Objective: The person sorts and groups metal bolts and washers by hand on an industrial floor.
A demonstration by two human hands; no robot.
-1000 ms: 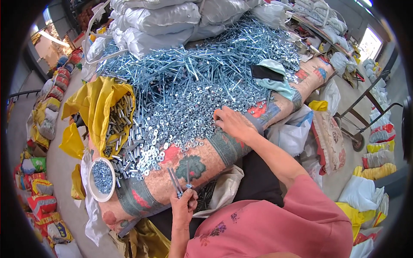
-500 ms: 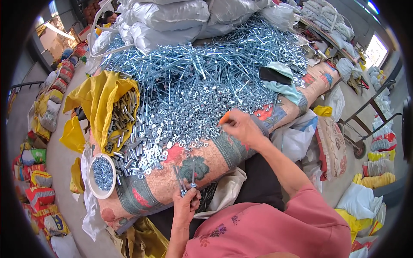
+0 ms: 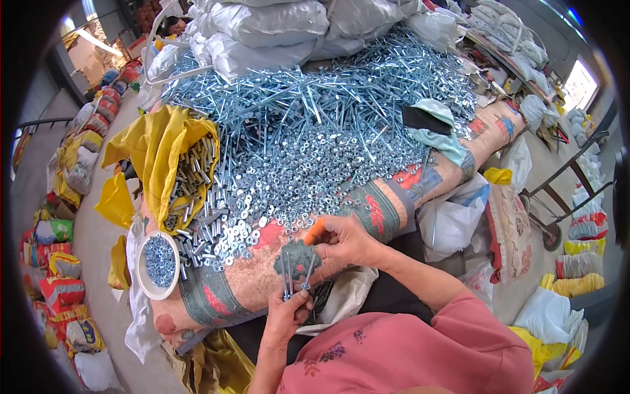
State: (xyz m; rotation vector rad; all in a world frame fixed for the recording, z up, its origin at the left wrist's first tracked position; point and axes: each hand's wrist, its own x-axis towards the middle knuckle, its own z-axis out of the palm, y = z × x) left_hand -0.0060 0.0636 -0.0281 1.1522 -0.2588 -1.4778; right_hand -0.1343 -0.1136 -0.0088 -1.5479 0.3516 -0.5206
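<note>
My left hand [image 3: 287,315] is closed around the lower ends of a few long thin bolts [image 3: 287,270], whose shanks point up and away from me. Close by on the right, my right hand [image 3: 349,241] has its thumb and fingertips pressed together near the bolts' upper ends. An orange cover [image 3: 317,230] sits on one of its fingers. Whatever small thing this pinch holds is hidden. Beyond both hands spreads a heap of nuts [image 3: 315,174], with flat washers [image 3: 237,228] at its near left. A patterned cloth [image 3: 216,279] lies under everything.
Long bolts [image 3: 282,98] are heaped at the back, below stacked white sacks [image 3: 262,26]. At the left, a yellow sack [image 3: 151,144] spills metal sleeves [image 3: 194,171] beside a white bowl [image 3: 142,274] of small parts. A dark flat object [image 3: 425,121] rests on a pale blue cloth [image 3: 451,146].
My right hand has come back from the nut heap, toward me and left, to the bolts' tips. My left hand keeps its hold and has shifted slightly right.
</note>
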